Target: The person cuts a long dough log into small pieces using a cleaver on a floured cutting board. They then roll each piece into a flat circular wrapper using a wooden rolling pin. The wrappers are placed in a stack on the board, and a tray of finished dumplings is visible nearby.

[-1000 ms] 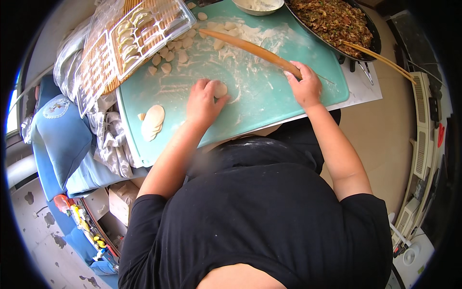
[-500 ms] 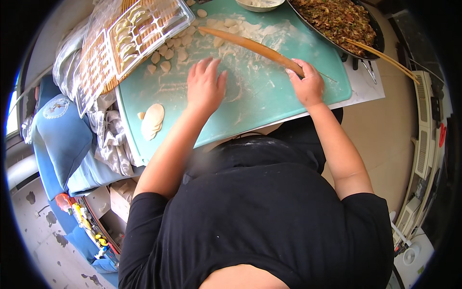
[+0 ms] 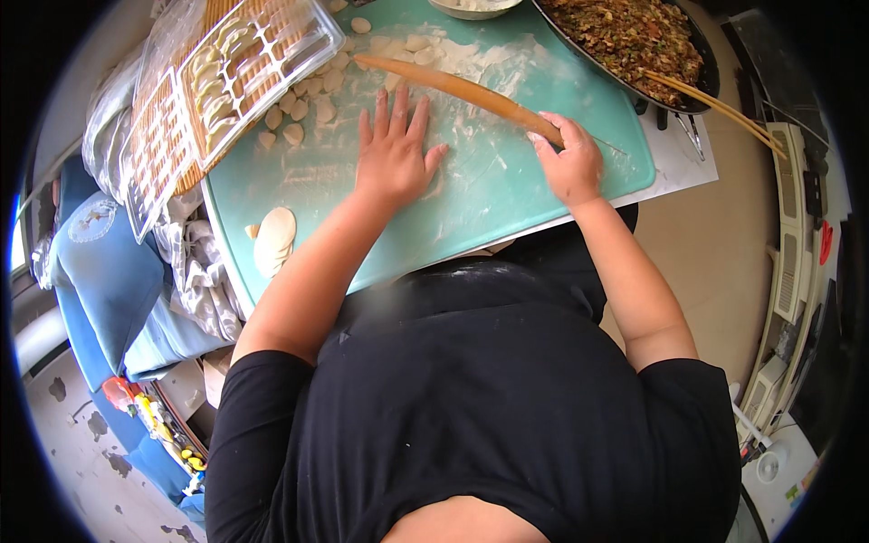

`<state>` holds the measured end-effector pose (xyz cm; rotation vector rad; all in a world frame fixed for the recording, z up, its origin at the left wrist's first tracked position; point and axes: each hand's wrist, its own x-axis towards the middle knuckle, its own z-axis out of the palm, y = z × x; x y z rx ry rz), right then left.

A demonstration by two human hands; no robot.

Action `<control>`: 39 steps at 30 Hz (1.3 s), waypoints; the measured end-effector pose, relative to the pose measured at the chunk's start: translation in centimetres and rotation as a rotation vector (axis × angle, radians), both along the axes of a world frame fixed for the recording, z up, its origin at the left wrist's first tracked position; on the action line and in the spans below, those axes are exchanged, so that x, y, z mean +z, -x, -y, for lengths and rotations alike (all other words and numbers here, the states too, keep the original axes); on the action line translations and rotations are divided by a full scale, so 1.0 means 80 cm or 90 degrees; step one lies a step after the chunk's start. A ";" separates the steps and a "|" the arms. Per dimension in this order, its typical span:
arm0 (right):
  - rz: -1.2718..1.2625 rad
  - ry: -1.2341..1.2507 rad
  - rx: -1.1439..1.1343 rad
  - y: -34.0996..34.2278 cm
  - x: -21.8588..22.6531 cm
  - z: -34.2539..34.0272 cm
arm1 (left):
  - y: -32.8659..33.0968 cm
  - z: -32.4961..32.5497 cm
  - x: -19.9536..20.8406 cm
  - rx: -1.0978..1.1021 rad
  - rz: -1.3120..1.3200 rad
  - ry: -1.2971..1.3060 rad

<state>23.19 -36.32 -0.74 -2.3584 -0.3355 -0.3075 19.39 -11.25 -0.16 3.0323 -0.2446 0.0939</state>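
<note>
My left hand (image 3: 394, 158) lies palm down with fingers spread on a floured green board (image 3: 493, 204); whatever is under the palm is hidden. At the board's right, my right hand (image 3: 572, 165) is closed round the near end of a tapered wooden rolling pin (image 3: 444, 82), which points to the far left. Several small dough pieces (image 3: 324, 109) lie beyond and left of my left hand. A small stack of rolled dough wrappers (image 3: 274, 241) rests at the board's near left, with one small dough piece (image 3: 252, 231) beside it.
At the far left, a clear plastic tray (image 3: 299, 59) holds several dumplings (image 3: 217, 83). A dark pan (image 3: 561, 36) of chopped filling (image 3: 634, 41), with chopsticks (image 3: 724, 110) across its rim, stands far right. Between them is a bowl (image 3: 475, 9). Blue cushioned seating (image 3: 104, 262) is at left.
My left hand has flattened and spread its fingers on the board, reaching slightly farther away. My right hand keeps its hold on the rolling pin. The whole view has shifted a little.
</note>
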 end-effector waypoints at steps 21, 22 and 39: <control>-0.146 0.185 0.322 0.071 0.058 -0.057 | 0.167 -0.070 0.044 0.131 0.141 0.055; -0.089 0.225 0.340 0.073 0.053 -0.070 | 0.165 -0.079 0.036 0.132 0.103 0.049; 0.029 0.467 0.429 -0.001 0.041 -0.131 | 0.101 -0.108 -0.009 0.186 0.070 0.031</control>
